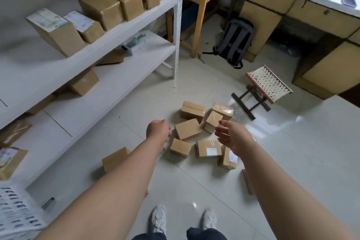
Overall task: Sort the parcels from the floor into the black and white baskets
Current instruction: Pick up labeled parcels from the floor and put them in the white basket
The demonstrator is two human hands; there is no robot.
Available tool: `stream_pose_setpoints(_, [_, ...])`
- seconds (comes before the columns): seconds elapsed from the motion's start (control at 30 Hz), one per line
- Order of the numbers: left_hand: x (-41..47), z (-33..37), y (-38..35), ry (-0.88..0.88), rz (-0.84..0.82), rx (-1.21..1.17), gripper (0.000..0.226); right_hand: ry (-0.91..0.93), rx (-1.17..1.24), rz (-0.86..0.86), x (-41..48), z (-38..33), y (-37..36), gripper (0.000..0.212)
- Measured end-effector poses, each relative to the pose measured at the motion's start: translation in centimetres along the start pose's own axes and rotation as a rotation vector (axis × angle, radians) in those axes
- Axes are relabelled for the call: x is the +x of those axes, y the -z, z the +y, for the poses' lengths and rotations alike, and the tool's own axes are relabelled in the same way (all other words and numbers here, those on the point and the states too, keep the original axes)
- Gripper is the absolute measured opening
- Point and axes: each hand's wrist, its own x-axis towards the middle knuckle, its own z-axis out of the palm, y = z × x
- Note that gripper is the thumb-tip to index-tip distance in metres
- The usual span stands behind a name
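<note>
Several brown cardboard parcels lie in a loose heap on the tiled floor ahead of my feet, among them a plain one [188, 129] in the middle, one with a white label [208, 148] and a taped one [222, 110] at the back. A lone parcel [115, 159] lies apart to the left, partly behind my left forearm. My left hand [157, 129] hovers above the heap's left edge with fingers curled and nothing in it. My right hand [232, 136] is stretched over the heap's right side, fingers spread, empty. A white perforated basket [17, 214] shows at the bottom left.
A white shelf rack [109, 45] loaded with more boxes runs along the left. A small folding stool [261, 89] stands right of the heap, a grey backpack [234, 42] behind it, and a desk with drawers [319, 31] at the far right. My shoes [158, 218] are at the bottom.
</note>
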Motion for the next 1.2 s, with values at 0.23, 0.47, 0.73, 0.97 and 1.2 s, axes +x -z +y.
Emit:
stream_pose_setpoints(0.23, [6.3, -1.7, -7.1, 0.039, 0.091, -0.046, 0.018, -0.050, -0.139, -0.054, 11.4, -0.3, 2.4, 0.020])
stream_pose_setpoints(0.47, [16.8, -9.6, -11.9, 0.129, 0.181, -0.071, 0.017, -0.110, -0.313, -0.131, 24.0, 5.0, 2.0, 0.019])
stream_pose_setpoints(0.73, [30.0, -23.0, -12.6, 0.261, 0.187, -0.026, 0.022, -0.206, -0.334, -0.166, 38.5, 15.7, -1.8, 0.018])
stream_pose_setpoints(0.97, [42.6, -32.0, -14.5, 0.239, 0.178, 0.073, 0.015, -0.214, -0.411, -0.222, 51.7, 25.9, -6.0, 0.021])
stream_pose_setpoints(1.2, [51.4, -37.2, -18.1, 0.190, 0.037, 0.098, 0.040, -0.302, -0.584, -0.309, 60.1, 31.7, -7.7, 0.012])
